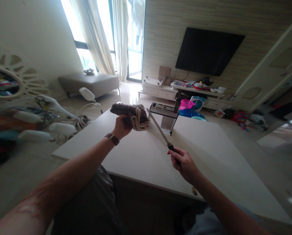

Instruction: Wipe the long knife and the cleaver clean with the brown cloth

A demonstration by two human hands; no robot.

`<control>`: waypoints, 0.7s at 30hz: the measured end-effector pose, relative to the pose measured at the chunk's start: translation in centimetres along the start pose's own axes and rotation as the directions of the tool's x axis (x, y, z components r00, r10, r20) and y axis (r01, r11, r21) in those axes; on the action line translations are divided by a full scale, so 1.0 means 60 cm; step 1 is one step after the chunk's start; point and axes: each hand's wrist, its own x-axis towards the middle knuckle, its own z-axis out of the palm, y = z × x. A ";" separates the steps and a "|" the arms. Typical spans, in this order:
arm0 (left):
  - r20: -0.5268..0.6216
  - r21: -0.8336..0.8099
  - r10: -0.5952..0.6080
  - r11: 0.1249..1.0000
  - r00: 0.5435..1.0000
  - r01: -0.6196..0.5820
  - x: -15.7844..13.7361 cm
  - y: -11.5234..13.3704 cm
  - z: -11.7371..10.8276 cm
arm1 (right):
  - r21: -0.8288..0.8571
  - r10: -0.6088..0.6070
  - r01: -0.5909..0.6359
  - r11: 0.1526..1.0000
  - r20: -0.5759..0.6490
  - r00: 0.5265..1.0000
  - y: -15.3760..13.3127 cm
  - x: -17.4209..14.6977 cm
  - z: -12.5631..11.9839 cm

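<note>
My left hand is closed around a folded brown towel, holding it above the far part of the white table. In my right hand is the black handle of a honing steel. Its long grey rod slants up and left, and the tip ends close to the towel's right side; whether they touch I cannot tell. Behind the rod, at the table's far edge, stands a slotted knife rack with a black-handled item at its right end.
A small yellow and dark object lies at the table's near edge, by my right forearm. To the left stands a lamp with several white shades. Beyond the table are a pink basket, a low cabinet and a grey bench.
</note>
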 end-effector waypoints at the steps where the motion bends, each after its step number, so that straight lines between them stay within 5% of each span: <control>1: 0.020 -0.007 -0.039 0.999 0.999 0.039 -0.006 -0.005 0.002 | 0.020 0.010 -0.010 1.000 0.020 1.000 -0.001 0.000 0.000; 5: 0.126 0.001 -0.237 0.971 0.963 0.239 -0.038 -0.043 0.019 | 0.074 0.010 -0.019 0.997 0.109 0.994 0.002 0.001 0.009; 12: 0.375 0.195 -0.477 0.879 0.795 0.435 -0.117 -0.122 0.060 | 0.035 -0.006 0.001 0.999 0.125 0.992 0.023 0.012 0.020; 21: 0.310 0.248 -0.328 0.934 0.892 0.258 -0.130 -0.137 0.071 | -0.166 0.025 -0.024 0.986 0.001 1.000 0.022 0.012 0.026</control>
